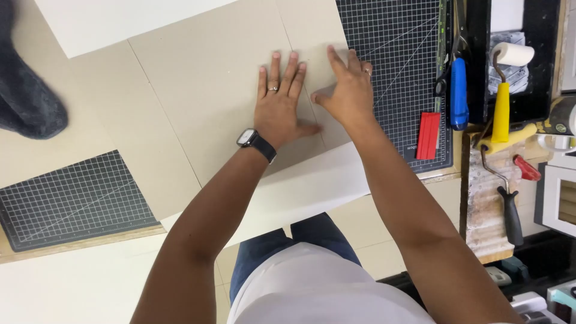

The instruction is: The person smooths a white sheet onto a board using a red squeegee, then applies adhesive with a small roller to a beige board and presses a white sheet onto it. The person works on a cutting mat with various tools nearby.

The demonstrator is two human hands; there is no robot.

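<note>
A dark cloth (27,90) lies at the far left edge of the table, well apart from the hands; a black gridded mat (72,201) pokes out at the near left, with open board between it and the arms; the grey board (204,84) covers the middle of the table, a white sheet (312,183) under its near edge; the left hand (279,105) presses flat on the board, fingers spread; the right hand (348,90), open too, rests just beside it at the board's right edge, over a second mat (402,72); a red block (428,135), blue-handled scissors (458,90) and a yellow-handled roller (503,84) crowd the right side.
</note>
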